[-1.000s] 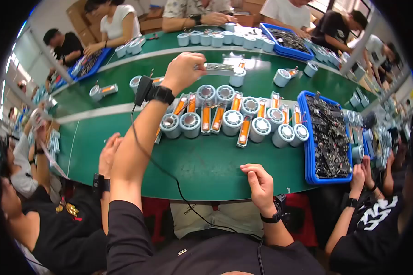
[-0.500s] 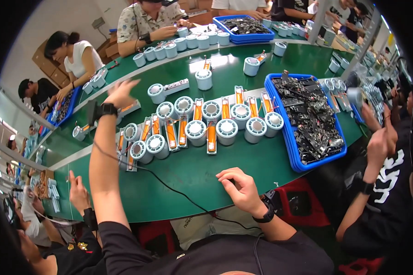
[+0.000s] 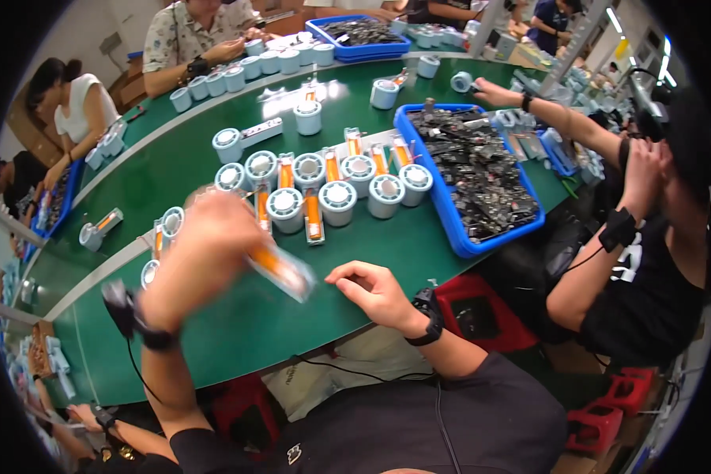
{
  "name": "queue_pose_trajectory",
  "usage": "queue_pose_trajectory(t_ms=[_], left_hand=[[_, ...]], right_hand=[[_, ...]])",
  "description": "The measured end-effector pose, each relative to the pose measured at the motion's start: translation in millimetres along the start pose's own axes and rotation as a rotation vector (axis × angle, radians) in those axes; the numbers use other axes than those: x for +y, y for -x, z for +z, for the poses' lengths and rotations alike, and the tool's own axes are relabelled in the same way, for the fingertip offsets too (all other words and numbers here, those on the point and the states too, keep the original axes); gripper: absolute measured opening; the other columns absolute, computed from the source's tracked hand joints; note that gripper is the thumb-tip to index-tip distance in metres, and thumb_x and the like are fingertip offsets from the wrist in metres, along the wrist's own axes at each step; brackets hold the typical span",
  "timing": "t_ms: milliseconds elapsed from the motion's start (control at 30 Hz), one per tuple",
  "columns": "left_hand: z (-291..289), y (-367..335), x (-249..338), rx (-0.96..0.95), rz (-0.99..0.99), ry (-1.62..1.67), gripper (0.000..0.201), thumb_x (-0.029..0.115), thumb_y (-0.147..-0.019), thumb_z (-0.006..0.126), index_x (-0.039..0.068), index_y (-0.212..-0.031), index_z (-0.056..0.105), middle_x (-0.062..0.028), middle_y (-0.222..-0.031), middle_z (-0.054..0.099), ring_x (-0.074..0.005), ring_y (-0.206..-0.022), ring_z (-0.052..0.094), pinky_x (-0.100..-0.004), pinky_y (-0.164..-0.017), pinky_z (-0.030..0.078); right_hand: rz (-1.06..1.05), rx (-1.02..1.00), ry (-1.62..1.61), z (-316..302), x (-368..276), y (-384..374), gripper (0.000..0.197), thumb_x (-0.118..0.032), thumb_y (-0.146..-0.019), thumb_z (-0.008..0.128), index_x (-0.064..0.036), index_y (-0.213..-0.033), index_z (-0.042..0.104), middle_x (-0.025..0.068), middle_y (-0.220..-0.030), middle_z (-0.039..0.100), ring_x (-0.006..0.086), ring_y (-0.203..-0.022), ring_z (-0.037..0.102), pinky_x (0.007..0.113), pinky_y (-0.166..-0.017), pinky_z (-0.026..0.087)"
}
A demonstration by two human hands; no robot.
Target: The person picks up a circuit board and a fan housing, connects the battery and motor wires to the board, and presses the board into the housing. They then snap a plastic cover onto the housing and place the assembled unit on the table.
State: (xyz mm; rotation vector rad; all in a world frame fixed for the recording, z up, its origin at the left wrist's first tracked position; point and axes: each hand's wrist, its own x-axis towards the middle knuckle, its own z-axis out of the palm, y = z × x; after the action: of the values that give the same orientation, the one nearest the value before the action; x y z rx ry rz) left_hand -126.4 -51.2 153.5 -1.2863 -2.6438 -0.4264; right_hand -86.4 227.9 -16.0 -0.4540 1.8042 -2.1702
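My left hand (image 3: 205,257), smeared by motion, is closed on a light-blue fan unit over the near side of the table. Out of its grip juts the unit's narrow pale handle with an orange cell (image 3: 280,268); the round end is hidden by my fingers. My right hand (image 3: 378,295) hovers at the table's near edge, fingers loosely bent with a gap at the thumb, holding nothing. Beyond both hands stand two rows of similar fan units (image 3: 337,204), round vented tops up, orange-celled handles lying between them.
A blue tray (image 3: 464,243) heaped with black parts is to the right. A long pale strip (image 3: 122,251) crosses the green table (image 3: 182,347). Co-workers sit along the far side and at both sides, one reaching over with a light-blue round part (image 3: 461,81). Red stools (image 3: 482,312) stand below.
My left hand has come back from over the far left of the table toward me, now with a fan unit in it. My right hand stays near the edge. The view has shifted.
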Motion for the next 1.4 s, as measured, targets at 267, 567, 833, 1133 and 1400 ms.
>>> queue_pose_trajectory(t_ms=[267,567,833,1133,1400], left_hand=[[80.6,16.1,58.7,0.006,-0.026,0.07,0.028,0.006,-0.074,0.077,0.01,-0.102,0.074,-0.0013,-0.103,0.069,-0.0273,-0.121,0.057,-0.051,-0.114,0.04],[-5.2,57.2,153.4,0.952,0.639,1.275,0.029,0.009,-0.101,0.054,0.004,-0.126,0.068,-0.0076,-0.128,0.071,-0.0152,-0.095,0.074,-0.0364,-0.073,0.064],[-4.8,89.4,153.8,0.822,0.562,1.514,0.027,0.004,-0.101,0.048,0.0,-0.118,0.069,-0.0049,-0.115,0.073,-0.0175,-0.09,0.073,-0.0305,-0.073,0.06],[5.0,107.3,124.8,0.614,0.503,1.48,0.045,0.023,-0.096,0.066,0.014,-0.139,0.056,-0.0138,-0.141,0.057,-0.0215,-0.129,0.053,-0.0392,-0.11,0.04],[63.3,97.7,137.4,1.087,-0.018,1.361,0.02,0.018,-0.095,0.073,0.006,-0.087,0.06,-0.0047,-0.083,0.056,-0.0133,-0.065,0.055,-0.0267,-0.052,0.048]], right_hand=[[-0.076,0.092,0.052,4.1,1.4,-1.0,0.016,-0.007,-0.104,0.056,0.0048,-0.109,0.066,0.0099,-0.112,0.069,0.0132,-0.103,0.063,0.028,-0.091,0.051],[-0.15,0.025,0.267,6.1,2.9,3.4,0.01,-0.003,-0.1,0.061,0.0038,-0.103,0.067,0.0113,-0.11,0.069,0.0141,-0.097,0.064,0.029,-0.085,0.052],[-0.247,-0.106,0.495,-9.7,-46.8,8.4,0.007,-0.002,-0.094,0.065,0.0017,-0.098,0.069,0.0147,-0.108,0.071,0.0238,-0.095,0.067,0.033,-0.085,0.053],[-0.273,0.64,1.54,-113.0,-109.5,-20.2,0.028,-0.002,-0.094,0.059,0.0048,-0.12,0.064,0.0234,-0.121,0.068,0.0394,-0.113,0.064,0.042,-0.099,0.049],[-0.22,0.368,1.707,-131.0,-82.1,-66.7,0.048,0.004,-0.088,0.053,0.0087,-0.135,0.053,0.0277,-0.129,0.062,0.0442,-0.12,0.056,0.046,-0.105,0.046]])
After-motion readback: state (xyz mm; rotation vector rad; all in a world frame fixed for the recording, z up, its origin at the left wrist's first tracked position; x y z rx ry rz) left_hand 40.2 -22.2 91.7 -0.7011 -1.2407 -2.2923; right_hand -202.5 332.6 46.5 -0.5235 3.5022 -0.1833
